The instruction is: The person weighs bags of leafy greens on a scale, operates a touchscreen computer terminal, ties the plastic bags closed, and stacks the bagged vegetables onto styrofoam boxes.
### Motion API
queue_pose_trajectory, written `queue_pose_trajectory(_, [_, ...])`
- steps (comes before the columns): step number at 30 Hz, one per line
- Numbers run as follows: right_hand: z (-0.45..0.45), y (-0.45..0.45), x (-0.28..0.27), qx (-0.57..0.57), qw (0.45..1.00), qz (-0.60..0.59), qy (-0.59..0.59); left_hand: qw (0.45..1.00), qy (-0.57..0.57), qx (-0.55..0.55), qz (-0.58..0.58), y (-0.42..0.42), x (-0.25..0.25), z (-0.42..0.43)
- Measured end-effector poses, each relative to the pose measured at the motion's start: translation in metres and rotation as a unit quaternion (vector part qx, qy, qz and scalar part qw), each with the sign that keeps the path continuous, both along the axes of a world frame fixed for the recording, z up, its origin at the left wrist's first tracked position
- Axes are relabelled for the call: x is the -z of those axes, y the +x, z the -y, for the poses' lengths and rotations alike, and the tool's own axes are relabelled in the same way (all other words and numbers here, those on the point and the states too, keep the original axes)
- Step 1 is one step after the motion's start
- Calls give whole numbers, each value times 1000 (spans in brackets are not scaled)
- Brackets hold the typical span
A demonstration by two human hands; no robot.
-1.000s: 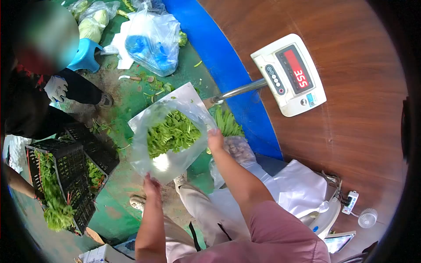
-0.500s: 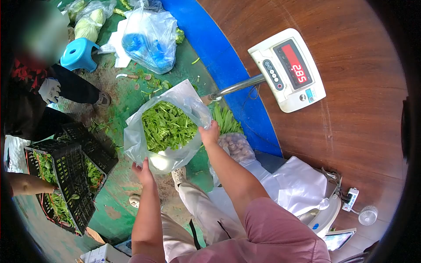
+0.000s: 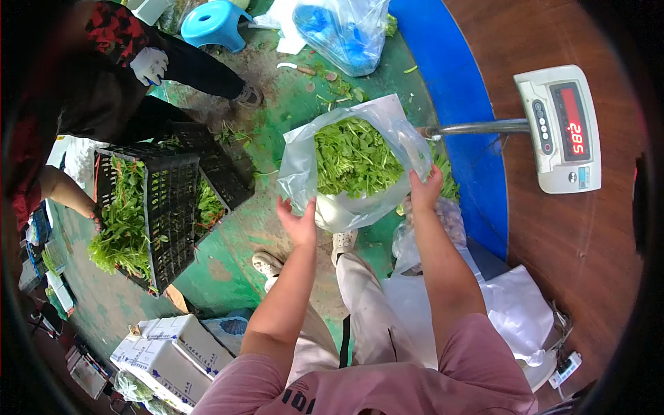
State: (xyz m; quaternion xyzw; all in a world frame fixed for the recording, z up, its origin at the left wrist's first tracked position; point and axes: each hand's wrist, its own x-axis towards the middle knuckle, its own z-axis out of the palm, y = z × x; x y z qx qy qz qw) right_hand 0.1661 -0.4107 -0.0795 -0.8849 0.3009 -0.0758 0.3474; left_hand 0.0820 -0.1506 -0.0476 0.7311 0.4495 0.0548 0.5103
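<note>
A clear plastic bag (image 3: 297, 166) stands wide open on the scale's pale plate (image 3: 391, 105), with leafy greens (image 3: 356, 158) inside. My right hand (image 3: 426, 188) pinches the bag's rim at its near right side. At the near left side, my left hand (image 3: 299, 220) has its fingers spread against the bag's edge. The scale's display head (image 3: 561, 129), on a metal pole to the right, shows lit red digits.
At left, a co-worker's bare hand (image 3: 97, 216) reaches to greens in a black crate (image 3: 173, 214); their gloved hand (image 3: 149, 66) is above. A blue stool (image 3: 213, 26), a knife (image 3: 296, 68), a white box (image 3: 173, 356) and a bag of roundish produce (image 3: 449, 221) are around.
The view has shifted left, so the bag and scale appear farther right. The bag's mouth is wider than at first, and the display digits differ from the earliest frame. My left hand's fingers have spread.
</note>
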Motion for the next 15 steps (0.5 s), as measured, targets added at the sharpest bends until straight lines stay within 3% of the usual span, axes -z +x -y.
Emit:
queue_pose_trajectory(2, [-1,-5,-5,1,1000,25,18,999,-4,-26,23,-4,4,-3])
queue_pose_trajectory(5, [21,-34,-37,-97,995,-18,25,997,-24,-41,57,-13,-3,-7])
queue_pose_trajectory(7, [63,-67,-75,-201,969,-134,-49,994,-58,-33,82,-35,-1,-13])
queue_pose_trajectory(9, [114,-98,-115,-262,921,-270,-101,984,-121,-42,122,-57,-1,-15])
queue_pose_trajectory(11, [158,-141,-163,-276,853,-425,-126,988,-129,-1,83,-77,-2,-18])
queue_pose_trajectory(13, [176,-178,-213,-338,746,-555,-144,988,-139,31,51,-103,-4,-16])
queue_pose_trajectory(15, [161,-200,-254,-324,659,-671,-106,987,-149,51,34,-124,-2,-17])
